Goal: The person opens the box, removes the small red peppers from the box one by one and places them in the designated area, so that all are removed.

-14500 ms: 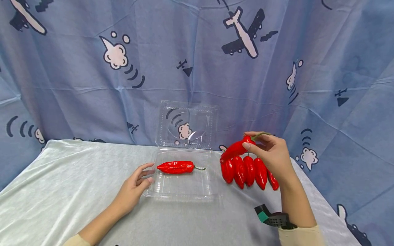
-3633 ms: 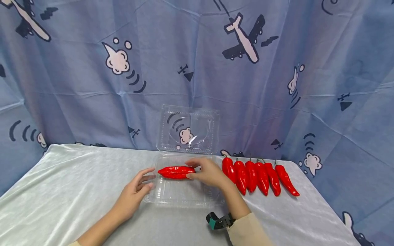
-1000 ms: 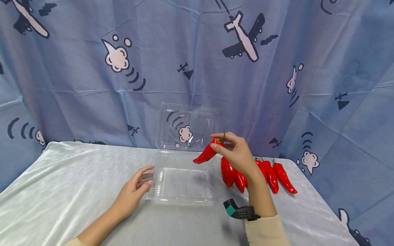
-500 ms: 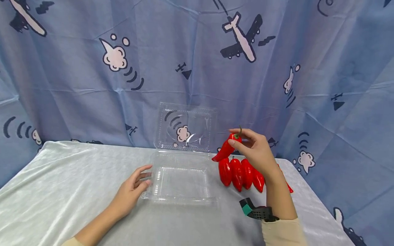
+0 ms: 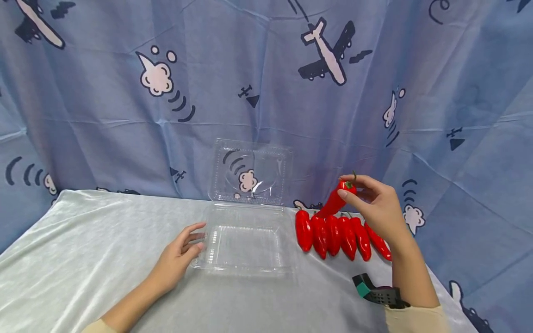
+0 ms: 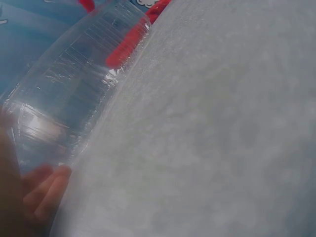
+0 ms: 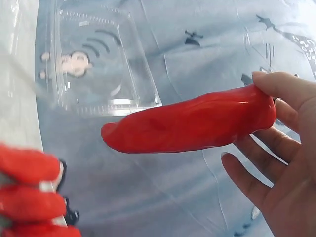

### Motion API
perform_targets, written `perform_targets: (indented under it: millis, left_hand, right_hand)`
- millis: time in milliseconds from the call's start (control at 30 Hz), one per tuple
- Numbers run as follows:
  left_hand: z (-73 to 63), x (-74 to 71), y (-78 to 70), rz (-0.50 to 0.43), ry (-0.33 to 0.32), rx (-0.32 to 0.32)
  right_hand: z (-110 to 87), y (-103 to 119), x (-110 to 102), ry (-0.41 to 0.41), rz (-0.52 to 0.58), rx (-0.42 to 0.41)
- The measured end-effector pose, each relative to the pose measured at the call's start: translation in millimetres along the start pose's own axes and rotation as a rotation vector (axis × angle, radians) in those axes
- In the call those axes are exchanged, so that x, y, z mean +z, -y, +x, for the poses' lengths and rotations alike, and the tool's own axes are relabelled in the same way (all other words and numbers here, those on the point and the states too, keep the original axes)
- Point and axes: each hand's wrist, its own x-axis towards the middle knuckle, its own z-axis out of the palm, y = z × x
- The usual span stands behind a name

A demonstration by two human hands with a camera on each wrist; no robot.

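A red chili pepper (image 5: 335, 198) with a green stem hangs tilted in the air, tip down to the left, above the row of other peppers. My right hand (image 5: 376, 203) pinches it by the stem end between thumb and fingers; the right wrist view shows the pepper (image 7: 187, 121) lengthwise. A clear plastic clamshell box (image 5: 245, 268) stands on the table with its lid (image 5: 270, 157) raised upright behind it. At the box's left side rests my left hand (image 5: 179, 256), fingers loosely bent against the wall. In the left wrist view, the left fingers (image 6: 47, 192) sit by the box wall.
Several red peppers (image 5: 347, 238) lie side by side on the table right of the box, stems away from me. A pale cloth (image 5: 104, 240) covers the table. Behind it hangs a blue curtain (image 5: 208, 69) printed with planes.
My right hand has carried the pepper out of the box, up and to the right, over the row of peppers. My left hand stays at the box's left side.
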Motion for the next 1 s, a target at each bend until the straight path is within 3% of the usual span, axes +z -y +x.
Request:
perform_targets:
  millis: [633, 1000]
  left_hand:
    - [-0.6, 0.5, 0.1, 0.005, 0.016, 0.011]
    - [-1.3, 0.6, -2.4, 0.01, 0.012, 0.007]
  right_hand:
    - [-28.1, -56.0, -86.9, -0.07, -0.142, 0.124]
    - [-33.4, -87.5, -105.3, -0.021, -0.275, 0.238]
